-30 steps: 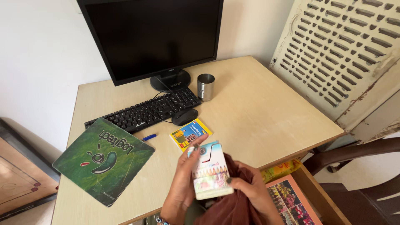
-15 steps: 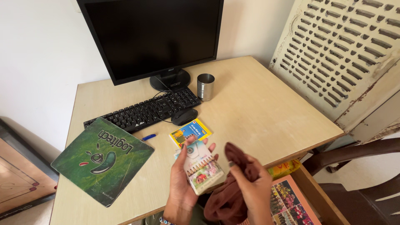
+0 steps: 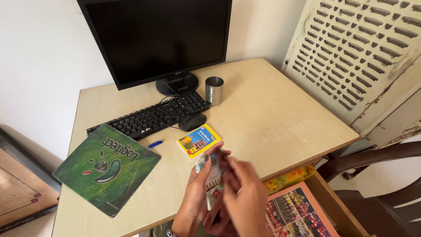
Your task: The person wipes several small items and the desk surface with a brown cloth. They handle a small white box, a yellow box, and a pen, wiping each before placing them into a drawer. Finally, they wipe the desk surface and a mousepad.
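Head view: a small pencil box (image 3: 213, 181) is gripped by its long edge in the left hand (image 3: 197, 195), above the surface (image 3: 272, 118) front edge. The right hand (image 3: 243, 197) covers its face; its grip cannot be told. Judged light, stiff cardboard, glossy, crushable; best held by the edges.

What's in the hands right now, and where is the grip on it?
The left hand holds a small colourful box by its lower left edge. The right hand covers its right side; whether it grips it cannot be told.
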